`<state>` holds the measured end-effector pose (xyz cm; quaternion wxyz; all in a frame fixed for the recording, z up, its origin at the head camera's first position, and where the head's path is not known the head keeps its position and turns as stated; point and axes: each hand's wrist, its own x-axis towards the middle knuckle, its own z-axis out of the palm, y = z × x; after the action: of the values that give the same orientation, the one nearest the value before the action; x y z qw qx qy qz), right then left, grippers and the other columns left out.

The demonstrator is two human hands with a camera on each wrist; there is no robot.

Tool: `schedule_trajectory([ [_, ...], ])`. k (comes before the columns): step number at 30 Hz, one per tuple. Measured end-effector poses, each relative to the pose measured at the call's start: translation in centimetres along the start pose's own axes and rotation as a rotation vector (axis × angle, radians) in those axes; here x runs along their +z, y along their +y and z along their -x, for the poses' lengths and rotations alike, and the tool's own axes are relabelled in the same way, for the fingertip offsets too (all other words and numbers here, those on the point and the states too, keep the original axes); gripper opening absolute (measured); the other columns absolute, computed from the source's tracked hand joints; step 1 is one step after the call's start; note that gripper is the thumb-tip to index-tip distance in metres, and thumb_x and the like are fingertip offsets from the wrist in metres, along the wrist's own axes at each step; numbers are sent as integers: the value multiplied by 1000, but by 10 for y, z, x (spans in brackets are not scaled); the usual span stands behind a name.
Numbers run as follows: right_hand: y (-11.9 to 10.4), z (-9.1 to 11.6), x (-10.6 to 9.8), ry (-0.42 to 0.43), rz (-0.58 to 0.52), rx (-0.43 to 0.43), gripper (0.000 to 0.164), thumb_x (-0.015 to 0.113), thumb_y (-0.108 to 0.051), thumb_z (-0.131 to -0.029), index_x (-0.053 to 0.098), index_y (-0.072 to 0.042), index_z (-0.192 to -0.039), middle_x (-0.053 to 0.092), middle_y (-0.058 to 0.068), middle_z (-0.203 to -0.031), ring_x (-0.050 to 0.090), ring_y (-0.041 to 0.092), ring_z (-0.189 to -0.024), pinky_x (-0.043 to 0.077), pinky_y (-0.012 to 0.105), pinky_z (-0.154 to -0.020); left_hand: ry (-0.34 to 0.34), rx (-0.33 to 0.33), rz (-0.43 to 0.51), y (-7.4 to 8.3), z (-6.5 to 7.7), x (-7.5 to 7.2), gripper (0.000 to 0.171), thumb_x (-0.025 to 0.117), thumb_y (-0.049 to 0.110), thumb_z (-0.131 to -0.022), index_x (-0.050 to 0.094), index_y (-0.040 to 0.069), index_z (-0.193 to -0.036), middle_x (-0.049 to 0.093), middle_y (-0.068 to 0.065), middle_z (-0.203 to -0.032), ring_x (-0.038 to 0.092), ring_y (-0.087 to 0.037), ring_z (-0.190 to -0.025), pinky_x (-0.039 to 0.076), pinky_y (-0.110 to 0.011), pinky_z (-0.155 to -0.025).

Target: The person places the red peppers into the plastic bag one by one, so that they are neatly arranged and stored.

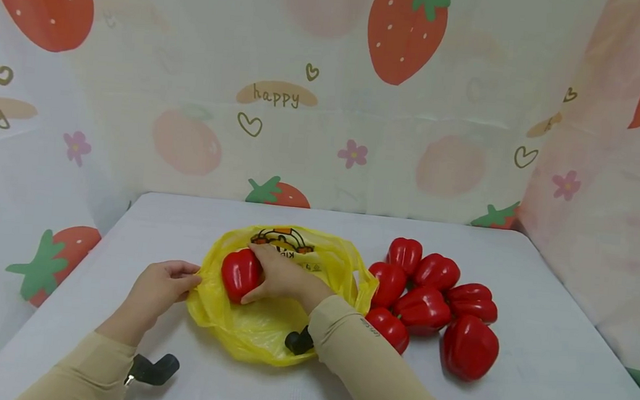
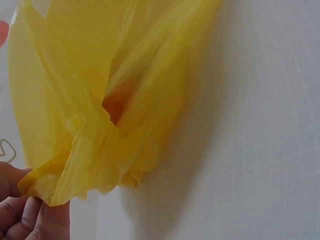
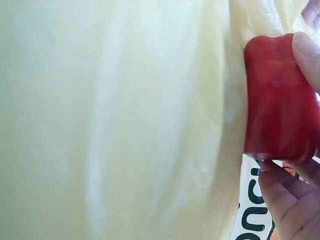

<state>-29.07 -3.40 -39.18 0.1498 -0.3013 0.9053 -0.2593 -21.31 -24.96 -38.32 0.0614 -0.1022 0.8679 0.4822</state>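
Observation:
A yellow plastic bag [image 1: 254, 338] lies spread on the table with its mouth facing up, dark printing on its far side. My left hand [image 1: 159, 288] pinches the bag's left rim between thumb and fingers; the left wrist view shows the gathered yellow film [image 2: 55, 180] at the fingertips. Inside the bag's mouth, my right hand [image 1: 281, 275] grips a red bell pepper [image 1: 240, 275], thumb on the near side and fingers on the far side. In the right wrist view the glossy pepper [image 3: 280, 100] sits between thumb and fingers, beside the bag's film.
Several red bell peppers [image 1: 422, 309] lie in a cluster on the white table [image 1: 542, 364], right of the bag; one overlaps the bag's right edge in view. Printed cloth walls [image 1: 388, 186] stand behind and at both sides. Black wrist-camera mounts [image 1: 157, 369] hang below the wrists.

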Motion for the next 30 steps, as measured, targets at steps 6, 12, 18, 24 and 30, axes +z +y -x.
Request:
schedule_trajectory([
  [6, 1, 3, -6, 2, -26, -8, 99, 79, -40, -67, 21, -18, -145, 31, 1, -143, 35, 17, -125, 40, 33, -99, -3, 0, 1, -2, 0, 0, 37, 56, 27, -91, 57, 2, -118, 61, -12, -108, 60, -18, -89, 52, -32, -81],
  [12, 2, 5, -15, 5, -37, -25, 97, 79, -38, -68, 24, -16, -144, 31, 1, -142, 40, 16, -122, 41, 28, -98, -1, 1, 1, -3, 0, 0, 38, 57, 27, -90, 57, 2, -118, 61, -13, -108, 60, -18, -90, 52, -32, -81],
  [18, 3, 9, -29, 9, -112, -64, 91, 79, -33, -70, 28, -12, -142, 36, 3, -141, 44, 21, -123, 40, 28, -99, -5, 0, 6, -4, 0, -1, 38, 57, 27, -91, 56, 1, -119, 60, -13, -109, 60, -18, -90, 52, -32, -82],
  [24, 5, 14, -44, -9, -211, -42, 89, 78, -28, -71, 28, -15, -143, 39, 4, -140, 42, 24, -125, 41, 32, -98, -5, -14, 11, -5, -1, 0, 40, 58, 29, -90, 56, 2, -119, 60, -13, -110, 60, -18, -90, 52, -32, -82],
  [30, 3, 24, -62, -15, -222, -97, 88, 77, -24, -73, 26, -15, -144, 41, 7, -138, 41, 22, -126, 38, 32, -101, -2, -16, 8, -5, -2, 1, 40, 58, 30, -89, 56, 2, -119, 60, -14, -110, 60, -18, -91, 52, -32, -82],
])
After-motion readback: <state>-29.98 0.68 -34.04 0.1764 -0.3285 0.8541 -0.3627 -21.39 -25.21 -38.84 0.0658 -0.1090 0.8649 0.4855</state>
